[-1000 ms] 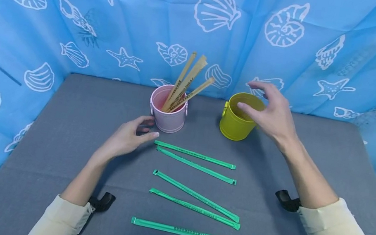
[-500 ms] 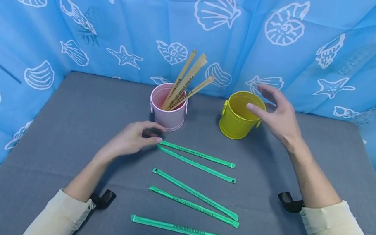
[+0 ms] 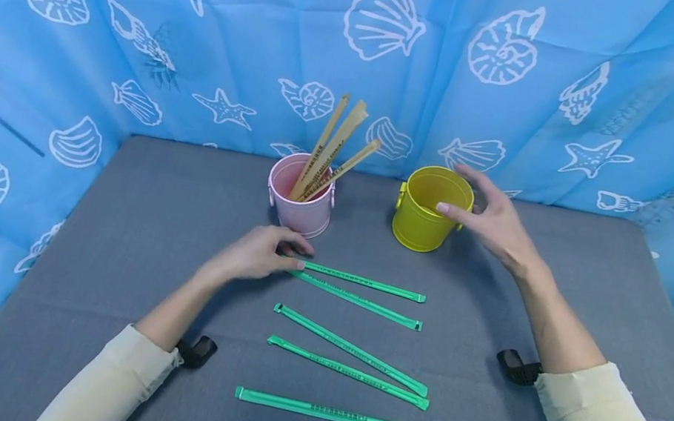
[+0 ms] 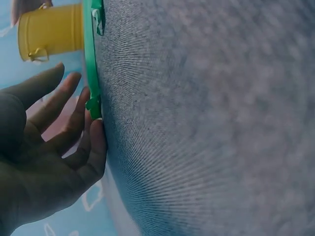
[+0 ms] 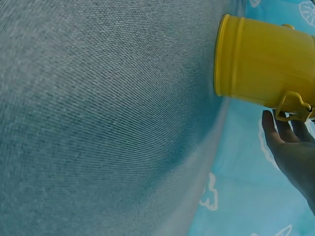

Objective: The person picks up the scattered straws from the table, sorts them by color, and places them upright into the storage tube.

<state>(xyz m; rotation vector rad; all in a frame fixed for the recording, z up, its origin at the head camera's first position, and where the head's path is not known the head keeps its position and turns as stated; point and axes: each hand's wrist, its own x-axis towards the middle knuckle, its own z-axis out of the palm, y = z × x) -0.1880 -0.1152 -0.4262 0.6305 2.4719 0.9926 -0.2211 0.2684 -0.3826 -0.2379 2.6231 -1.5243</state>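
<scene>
My left hand [image 3: 258, 253] reaches over the left ends of the two farthest green wrapped straws, a top one [image 3: 365, 282] and one just below it [image 3: 361, 301]. Its fingers are loosely bent, with thumb and forefinger apart in the left wrist view, beside a green straw end [image 4: 93, 105]. My right hand [image 3: 500, 224] is at the right side of the yellow bucket [image 3: 423, 222], thumb near the front of the rim and fingers behind. In the right wrist view its fingertips [image 5: 268, 123] lie close by the bucket's wire handle [image 5: 291, 105]; contact is hard to tell.
A pink bucket [image 3: 303, 218] holding several tan wrapped straws [image 3: 334, 150] stands behind my left hand. Nearer lie more green straws: two close together, one above [image 3: 346, 348] the other [image 3: 349, 372], and one [image 3: 328, 412] at the front. A blue shell-print curtain [image 3: 263, 17] surrounds the grey table [image 3: 181, 175].
My left hand has moved right, from beside the pink bucket to over the left ends of the far straws. My right hand has shifted slightly, its fingers dropping toward the yellow bucket's right side.
</scene>
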